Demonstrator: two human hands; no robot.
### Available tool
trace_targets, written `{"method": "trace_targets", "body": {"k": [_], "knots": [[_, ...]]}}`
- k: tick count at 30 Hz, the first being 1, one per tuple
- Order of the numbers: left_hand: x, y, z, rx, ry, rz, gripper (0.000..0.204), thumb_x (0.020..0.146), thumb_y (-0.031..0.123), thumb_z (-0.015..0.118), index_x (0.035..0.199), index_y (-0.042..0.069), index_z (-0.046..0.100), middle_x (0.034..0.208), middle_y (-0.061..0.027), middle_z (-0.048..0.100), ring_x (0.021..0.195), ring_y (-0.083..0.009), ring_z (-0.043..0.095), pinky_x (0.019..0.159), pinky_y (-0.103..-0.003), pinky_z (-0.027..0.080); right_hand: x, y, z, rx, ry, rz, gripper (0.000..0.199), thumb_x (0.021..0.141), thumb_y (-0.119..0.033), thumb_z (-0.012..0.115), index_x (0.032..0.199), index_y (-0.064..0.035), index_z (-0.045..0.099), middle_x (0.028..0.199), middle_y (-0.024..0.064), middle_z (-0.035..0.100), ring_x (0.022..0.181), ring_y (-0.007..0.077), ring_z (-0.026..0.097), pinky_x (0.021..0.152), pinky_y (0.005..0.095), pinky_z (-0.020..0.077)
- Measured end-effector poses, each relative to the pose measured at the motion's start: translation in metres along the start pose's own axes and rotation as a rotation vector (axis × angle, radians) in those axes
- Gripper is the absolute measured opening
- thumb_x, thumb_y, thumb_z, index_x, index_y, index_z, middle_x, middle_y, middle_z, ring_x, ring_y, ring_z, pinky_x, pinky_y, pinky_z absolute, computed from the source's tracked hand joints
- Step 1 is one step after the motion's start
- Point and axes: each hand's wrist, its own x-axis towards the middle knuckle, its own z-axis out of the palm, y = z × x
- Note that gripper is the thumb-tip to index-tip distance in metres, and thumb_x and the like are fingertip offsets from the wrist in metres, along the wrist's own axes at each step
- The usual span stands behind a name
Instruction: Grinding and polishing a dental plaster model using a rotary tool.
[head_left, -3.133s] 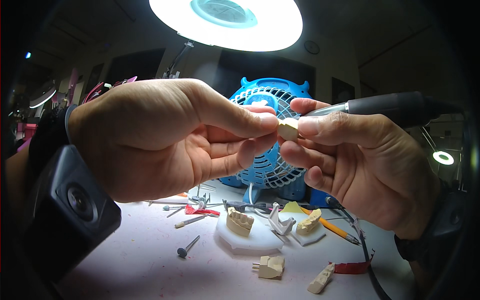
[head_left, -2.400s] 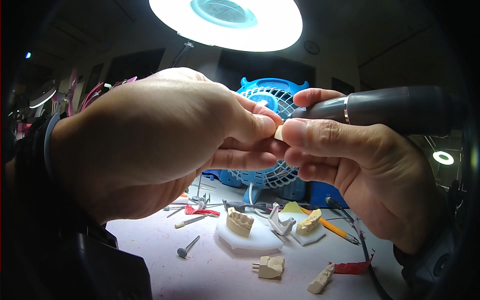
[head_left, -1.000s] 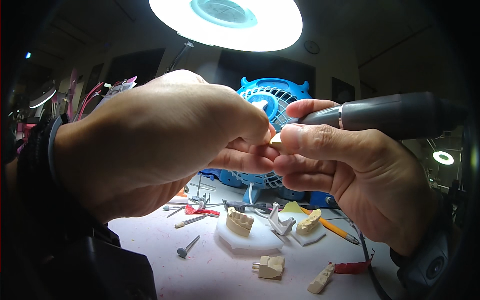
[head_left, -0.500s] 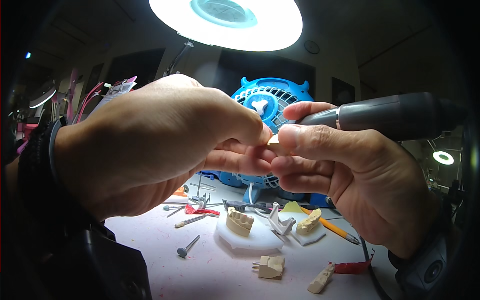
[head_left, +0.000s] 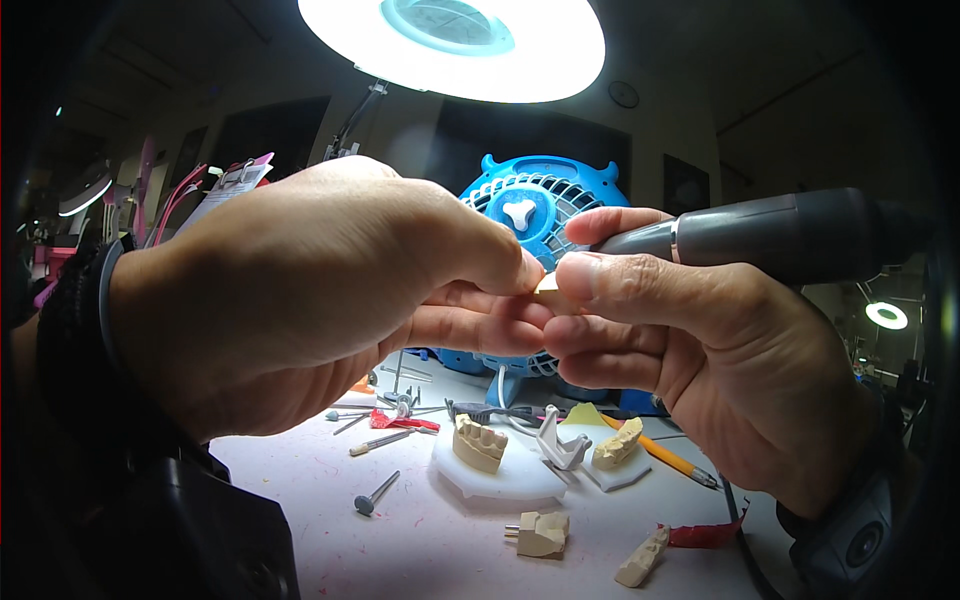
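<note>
Between thumb and fingers, my left hand (head_left: 330,280) pinches a small cream dental die piece (head_left: 549,288), mostly hidden by the fingertips. My right hand (head_left: 690,310) is closed around a dark rotary handpiece (head_left: 760,235), its nose toward the small piece; the tool tip is hidden. The thumb and fingers of that hand also touch the piece, so both hands meet at it. Below them on the white table lie a beige tooth model (head_left: 480,444) on a white plate, a smaller model piece (head_left: 618,443), a die with metal pins (head_left: 540,535) and a slender model fragment (head_left: 643,556).
A blue fan (head_left: 545,190) stands behind my hands, under a bright ring magnifier lamp (head_left: 550,70). Loose burs (head_left: 378,493), a white plastic articulator (head_left: 562,440), an orange pencil (head_left: 680,465), red strips (head_left: 705,533) and a dark cable (head_left: 750,550) lie about on the white table (head_left: 410,560).
Both hands keep nearly the same pose around the small piece. The left hand and the piece have shifted very slightly; everything on the table stays in place.
</note>
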Motion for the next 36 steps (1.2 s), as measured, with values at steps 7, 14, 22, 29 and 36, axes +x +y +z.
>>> {"method": "trace_targets", "body": {"k": [7, 14, 22, 29, 36], "knots": [[-0.001, 0.0, 0.0, -0.025, -0.009, -0.003, 0.036, 0.092, 0.013, 0.075, 0.111, -0.017, 0.067, 0.103, -0.0224, 0.071, 0.092, -0.0223, 0.075, 0.089, -0.032, 0.063, 0.0, -0.003, 0.002, -0.029, 0.003, 0.014, 0.056, 0.091, -0.018, 0.08, 0.132, 0.004, 0.049, 0.105, 0.0197, 0.071, 0.091, 0.0216, 0.075, 0.088, 0.0332, 0.062], [-0.001, 0.004, 0.003, -0.107, 0.05, -0.068, 0.034, 0.093, 0.006, 0.071, 0.115, -0.019, 0.063, 0.107, -0.0235, 0.069, 0.097, -0.0218, 0.073, 0.09, -0.032, 0.063, -0.001, 0.003, -0.003, 0.004, 0.004, -0.008, 0.055, 0.092, -0.015, 0.077, 0.134, 0.0049, 0.047, 0.106, 0.02, 0.071, 0.092, 0.0214, 0.075, 0.088, 0.033, 0.0629], [0.001, 0.01, -0.006, -0.508, -0.04, -0.289, 0.027, 0.1, 0.003, 0.065, 0.121, -0.012, 0.061, 0.115, -0.0178, 0.061, 0.1, -0.0185, 0.067, 0.09, -0.03, 0.061, 0.021, 0.005, -0.024, 0.398, -0.217, 0.095, 0.043, 0.098, -0.006, 0.067, 0.133, 0.0048, 0.044, 0.108, 0.0205, 0.07, 0.098, 0.0234, 0.076, 0.091, 0.0344, 0.0641], [0.001, 0.005, -0.005, -0.537, -0.058, -0.272, 0.027, 0.1, 0.005, 0.066, 0.123, -0.008, 0.062, 0.116, -0.0157, 0.061, 0.101, -0.016, 0.064, 0.089, -0.027, 0.06, 0.004, 0.006, -0.01, 0.173, -0.012, -0.04, 0.043, 0.099, -0.007, 0.067, 0.133, 0.0052, 0.043, 0.111, 0.0221, 0.067, 0.101, 0.0261, 0.075, 0.091, 0.0355, 0.0648], [-0.001, 0.005, -0.004, -0.504, -0.029, -0.268, 0.029, 0.1, 0.007, 0.067, 0.125, -0.008, 0.062, 0.116, -0.0134, 0.06, 0.098, -0.014, 0.061, 0.087, -0.027, 0.059, 0.004, 0.002, -0.007, 0.154, 0.004, -0.051, 0.045, 0.098, -0.008, 0.068, 0.134, 0.0059, 0.044, 0.11, 0.0231, 0.067, 0.101, 0.0268, 0.075, 0.091, 0.0363, 0.0649]]}}
